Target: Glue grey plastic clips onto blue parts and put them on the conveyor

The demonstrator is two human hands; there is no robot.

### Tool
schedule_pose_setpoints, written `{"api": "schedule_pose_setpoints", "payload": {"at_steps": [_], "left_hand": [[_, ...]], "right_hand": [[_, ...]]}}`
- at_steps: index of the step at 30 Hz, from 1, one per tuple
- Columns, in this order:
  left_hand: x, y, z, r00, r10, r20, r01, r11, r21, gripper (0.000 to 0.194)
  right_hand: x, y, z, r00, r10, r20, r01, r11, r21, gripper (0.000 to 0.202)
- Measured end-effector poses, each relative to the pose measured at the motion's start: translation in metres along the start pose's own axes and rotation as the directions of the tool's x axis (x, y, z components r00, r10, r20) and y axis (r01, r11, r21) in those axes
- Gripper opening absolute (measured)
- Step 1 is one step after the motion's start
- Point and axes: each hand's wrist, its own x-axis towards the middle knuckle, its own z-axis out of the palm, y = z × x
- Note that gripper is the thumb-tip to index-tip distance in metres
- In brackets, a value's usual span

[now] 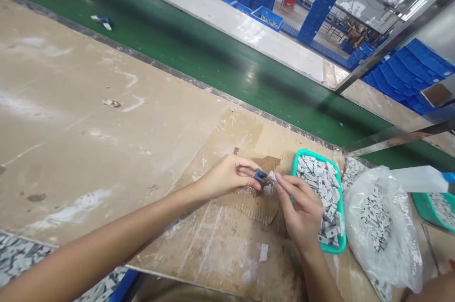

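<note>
Between the fingertips of my left hand is a small dark blue-grey plastic part with a slot in it. My right hand pinches a small light grey plastic piece close to the dark part's right side; whether the two touch I cannot tell. Both hands are above a worn piece of brown cardboard on the bench. Just right of my right hand stands a teal basket full of light grey plastic pieces.
A clear plastic bag of small parts lies right of the basket, near a white bottle and another teal basket. Beyond the bench runs a green conveyor belt carrying a loose part. A blue bin of parts is at lower left.
</note>
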Motion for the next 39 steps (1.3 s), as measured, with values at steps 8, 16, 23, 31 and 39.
{"api": "schedule_pose_setpoints", "payload": {"at_steps": [8, 16, 23, 31, 39], "left_hand": [[-0.006, 0.001, 0.006, 0.998, 0.024, 0.058, -0.019, 0.995, -0.097, 0.024], [-0.009, -0.001, 0.008, 0.997, 0.040, 0.066, -0.031, 0.991, -0.134, 0.024], [-0.011, -0.003, 0.011, 0.996, 0.083, 0.009, -0.082, 0.995, -0.062, 0.026], [-0.009, -0.011, 0.011, 0.997, 0.080, -0.020, -0.081, 0.995, -0.058, 0.026], [-0.004, -0.003, 0.007, 0.999, 0.040, -0.018, -0.040, 0.998, -0.052, 0.019]], "right_hand": [[0.000, -0.002, 0.001, 0.997, -0.053, 0.063, 0.051, 0.998, 0.033, 0.044], [-0.001, -0.001, 0.002, 0.995, -0.021, 0.101, 0.019, 1.000, 0.022, 0.042], [-0.003, 0.001, 0.003, 0.989, -0.064, 0.137, 0.070, 0.997, -0.035, 0.053], [-0.002, 0.002, 0.004, 0.969, -0.114, 0.219, 0.146, 0.980, -0.135, 0.057], [-0.005, 0.007, 0.008, 0.971, -0.025, 0.238, 0.051, 0.993, -0.102, 0.063]]}}
